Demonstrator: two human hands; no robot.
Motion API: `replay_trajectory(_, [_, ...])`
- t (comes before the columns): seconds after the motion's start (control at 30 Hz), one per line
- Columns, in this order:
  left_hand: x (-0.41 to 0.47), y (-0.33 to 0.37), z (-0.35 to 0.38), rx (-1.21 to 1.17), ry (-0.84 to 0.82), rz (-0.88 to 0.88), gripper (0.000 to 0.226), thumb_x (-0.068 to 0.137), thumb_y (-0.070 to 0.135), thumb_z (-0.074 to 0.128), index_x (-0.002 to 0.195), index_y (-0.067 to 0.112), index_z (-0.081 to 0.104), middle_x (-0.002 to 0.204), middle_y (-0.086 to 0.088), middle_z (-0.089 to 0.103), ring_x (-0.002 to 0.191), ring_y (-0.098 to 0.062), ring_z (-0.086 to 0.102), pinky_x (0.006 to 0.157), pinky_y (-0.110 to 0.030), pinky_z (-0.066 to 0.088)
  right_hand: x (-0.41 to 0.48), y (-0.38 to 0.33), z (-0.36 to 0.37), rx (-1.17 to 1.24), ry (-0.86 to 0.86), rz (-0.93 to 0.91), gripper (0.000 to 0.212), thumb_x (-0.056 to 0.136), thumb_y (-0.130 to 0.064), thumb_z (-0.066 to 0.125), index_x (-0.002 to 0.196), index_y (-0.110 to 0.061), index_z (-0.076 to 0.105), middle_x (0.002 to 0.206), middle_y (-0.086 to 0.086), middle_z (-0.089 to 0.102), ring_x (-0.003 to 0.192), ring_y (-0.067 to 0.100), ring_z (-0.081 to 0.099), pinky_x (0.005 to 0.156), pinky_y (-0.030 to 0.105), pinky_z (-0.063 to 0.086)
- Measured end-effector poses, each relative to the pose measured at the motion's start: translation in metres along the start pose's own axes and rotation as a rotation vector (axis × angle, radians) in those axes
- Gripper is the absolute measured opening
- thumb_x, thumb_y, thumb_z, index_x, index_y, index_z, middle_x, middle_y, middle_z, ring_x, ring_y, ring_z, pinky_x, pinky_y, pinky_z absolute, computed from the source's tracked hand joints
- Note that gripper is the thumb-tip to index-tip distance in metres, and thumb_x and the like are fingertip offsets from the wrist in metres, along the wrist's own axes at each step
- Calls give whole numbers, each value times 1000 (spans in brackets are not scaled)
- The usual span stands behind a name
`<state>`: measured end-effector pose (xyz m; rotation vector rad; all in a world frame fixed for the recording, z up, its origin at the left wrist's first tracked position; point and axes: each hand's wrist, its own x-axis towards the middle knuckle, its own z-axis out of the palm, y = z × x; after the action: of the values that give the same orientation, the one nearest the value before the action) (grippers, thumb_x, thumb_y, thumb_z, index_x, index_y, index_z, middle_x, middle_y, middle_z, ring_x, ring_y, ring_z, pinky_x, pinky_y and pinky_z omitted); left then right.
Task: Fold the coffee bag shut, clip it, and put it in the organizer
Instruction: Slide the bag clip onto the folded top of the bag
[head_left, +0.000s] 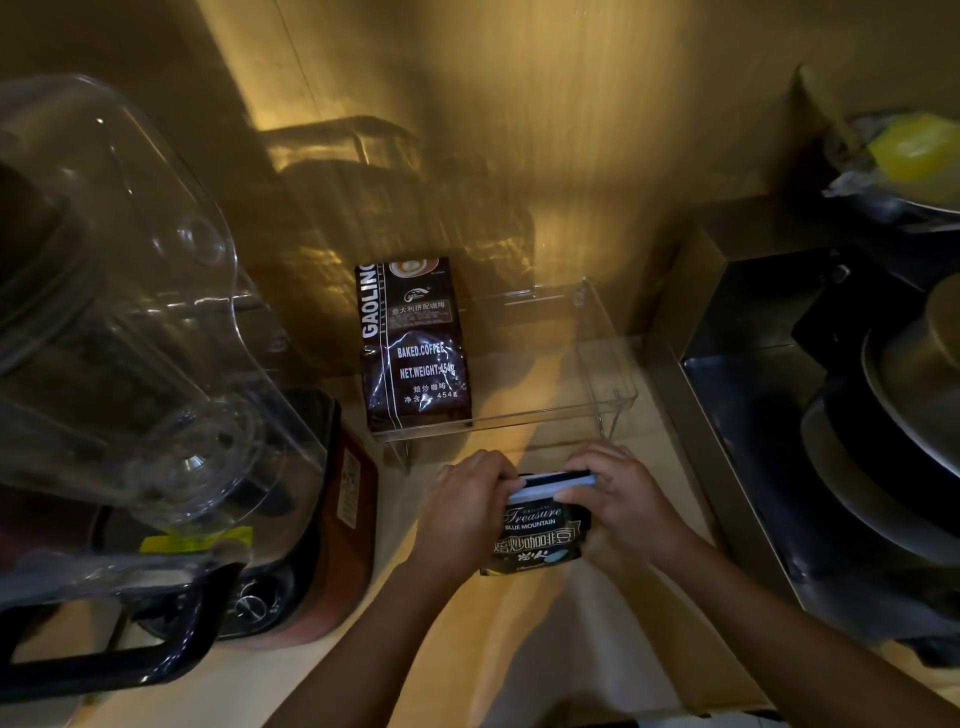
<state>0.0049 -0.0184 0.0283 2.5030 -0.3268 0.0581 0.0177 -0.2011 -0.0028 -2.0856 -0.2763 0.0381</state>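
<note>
The coffee bag (540, 535) stands on the counter (519, 649) between the two hands, just in front of the clear organizer (608, 364). The left hand (467, 504) grips the bag's folded top from the left, fingers curled closed. The right hand (618, 499) closes on the pale clip (558, 480) lying along that fold. Another coffee bag (415, 343) stands inside the organizer's left end.

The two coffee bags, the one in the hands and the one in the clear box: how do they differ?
The Gaolin bag stands tall in the clear organizer, untouched; the Treasure bag is on the counter, gripped by the left hand and right hand. Treasure's top carries a pale clip; Gaolin's shows none. Both are dark with white lettering.
</note>
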Motion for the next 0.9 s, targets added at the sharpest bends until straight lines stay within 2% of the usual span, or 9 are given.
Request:
replay_trajectory(0.1, [-3,-8,-7,-33,-13,-53,9,90,18,53,82,17,58,87,-2,63,82,-20,55,71,-32,38,-1,-1,-1,2,0,13,13,73,-6,73,84,-8,66,83,-2,58,90,25,52,82,37,40])
replay_trajectory(0.23, [-8,-16,-10,-15,19,-138,9,89,18,54,83,15,61,90,-6,66,88,-26,54,75,-39,44,-2,-4,2,21,21,15,12,71,-1,72,80,-5,65,83,5,58,86,23,52,77,24,37])
replay_trajectory(0.33, [-13,-13,-7,31,82,-109,10,88,18,56,81,13,61,87,-7,67,84,-27,55,72,-38,41,-2,-5,4,-10,27,2,12,72,-1,71,82,-4,65,85,5,59,88,24,51,77,29,37])
replay_trajectory(0.43, [-16,-14,-9,-68,125,-68,7,85,13,62,78,12,65,82,-4,69,78,-23,60,69,-37,46,-3,-6,1,-41,30,-9,12,73,-2,71,83,-4,66,86,5,59,89,24,52,80,34,36])
replay_trajectory(0.5, [-17,-18,-12,-130,88,-53,2,83,15,64,84,15,66,85,-1,69,79,-17,60,70,-38,50,-4,-6,1,-53,32,-10,12,73,-2,71,83,-4,66,86,5,60,89,25,52,81,36,37])
replay_trajectory(0.63, [-18,-25,-13,-102,-19,-78,35,80,28,68,112,19,56,107,5,62,99,-12,55,84,-33,47,-6,-8,2,-31,62,9,11,73,-2,71,82,-6,66,84,4,59,87,24,53,79,37,40])
replay_trajectory(0.73, [-17,-28,-12,-113,17,-97,33,81,23,68,111,12,60,108,-7,65,101,-21,56,84,-35,45,-6,-9,2,-31,52,13,11,74,-3,71,83,-6,65,84,5,59,87,24,53,79,39,42])
replay_trajectory(0.8, [-17,-29,-12,-135,30,-102,30,79,20,70,106,9,64,103,-9,66,97,-23,57,83,-34,45,-7,-8,2,-35,49,8,11,74,-4,71,83,-6,65,84,3,59,86,19,52,78,37,40])
replay_trajectory(0.9, [-18,-31,-12,-145,44,-118,26,78,19,70,102,10,65,99,-8,66,93,-21,57,80,-32,43,-8,-8,4,-78,51,-6,11,75,-7,71,84,-8,65,85,-1,58,84,-1,43,78,33,33])
